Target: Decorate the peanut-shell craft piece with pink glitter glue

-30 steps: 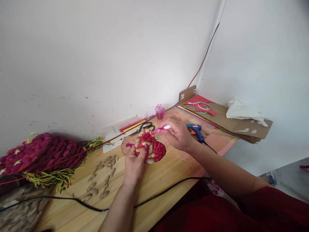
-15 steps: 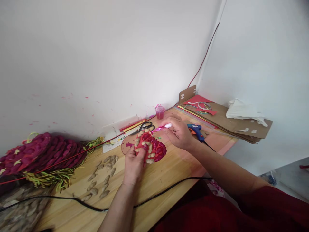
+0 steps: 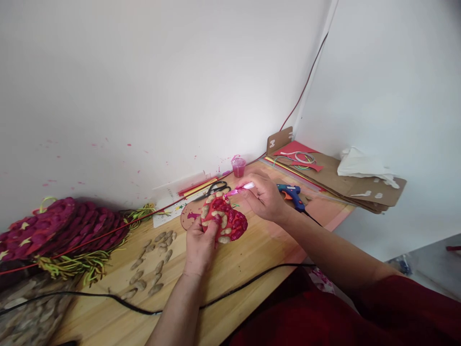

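My left hand [image 3: 201, 242] grips a red disc [image 3: 212, 226] by its near edge, thumb on top. Peanuts are fixed on the disc; those on its right side are coated in wet-looking magenta paint, while others are plain tan. My right hand [image 3: 264, 197] is closed around a white-handled paintbrush [image 3: 248, 185], its pink-stained tip at the disc's far edge, by a peanut. Beyond them a small clear cup [image 3: 238, 168] of pink liquid stands against the wall. Loose peanuts [image 3: 157, 269] lie on the wooden table left of my left hand.
Black scissors [image 3: 218, 187] and a paint-stained round piece [image 3: 187, 217] lie behind the disc. A blue glue gun [image 3: 293, 194] rests to the right, near stacked cardboard [image 3: 331, 180]. Finished-looking magenta discs [image 3: 82, 226] are piled at left. A black cable [image 3: 252, 281] crosses the table's front.
My right hand and the paintbrush have shifted very slightly left along the disc's far edge. The left hand and disc are almost unmoved.
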Available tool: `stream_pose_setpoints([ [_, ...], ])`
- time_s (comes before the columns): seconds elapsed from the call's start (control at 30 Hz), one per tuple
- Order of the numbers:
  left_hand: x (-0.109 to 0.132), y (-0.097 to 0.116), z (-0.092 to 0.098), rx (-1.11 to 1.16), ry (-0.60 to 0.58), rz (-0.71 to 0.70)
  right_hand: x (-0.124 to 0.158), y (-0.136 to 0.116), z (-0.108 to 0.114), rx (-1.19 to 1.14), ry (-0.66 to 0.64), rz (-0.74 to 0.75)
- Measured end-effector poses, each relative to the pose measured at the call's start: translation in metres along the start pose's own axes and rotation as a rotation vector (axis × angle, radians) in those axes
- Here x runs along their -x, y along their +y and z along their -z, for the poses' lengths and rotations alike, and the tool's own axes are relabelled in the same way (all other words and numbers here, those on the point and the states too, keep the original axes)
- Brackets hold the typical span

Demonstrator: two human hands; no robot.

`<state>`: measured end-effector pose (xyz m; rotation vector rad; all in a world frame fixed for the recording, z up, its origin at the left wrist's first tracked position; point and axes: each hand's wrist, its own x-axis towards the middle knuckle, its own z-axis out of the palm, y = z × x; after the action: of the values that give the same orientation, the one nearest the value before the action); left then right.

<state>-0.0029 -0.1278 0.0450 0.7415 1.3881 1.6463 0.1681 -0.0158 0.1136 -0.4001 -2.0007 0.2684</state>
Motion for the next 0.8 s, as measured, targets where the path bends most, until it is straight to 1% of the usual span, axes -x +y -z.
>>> stream_pose_setpoints([
  [0.1, 0.001, 0.0, -0.001, 0.009, 0.0, -0.009, 0.002, -0.001, 0.001, 0.016, -0.005, 0.018],
  [0.37, 0.004, 0.009, -0.002, -0.097, 0.026, -0.057, 0.008, -0.006, 0.0, 0.023, -0.019, 0.008],
  [0.47, 0.006, 0.012, -0.001, -0.229, 0.039, -0.127, 0.007, -0.009, 0.0, 0.041, -0.051, 0.008],
  [0.63, 0.006, 0.012, 0.0, -0.433, 0.08, -0.275, 0.002, -0.011, -0.002, 0.125, -0.143, 0.035],
  [0.73, 0.004, 0.01, 0.001, -0.5, 0.1, -0.357, -0.002, -0.012, -0.003, 0.149, -0.141, 0.065],
  [0.8, 0.004, 0.01, 0.001, -0.513, 0.103, -0.381, -0.004, -0.012, -0.003, 0.121, -0.151, 0.064],
])
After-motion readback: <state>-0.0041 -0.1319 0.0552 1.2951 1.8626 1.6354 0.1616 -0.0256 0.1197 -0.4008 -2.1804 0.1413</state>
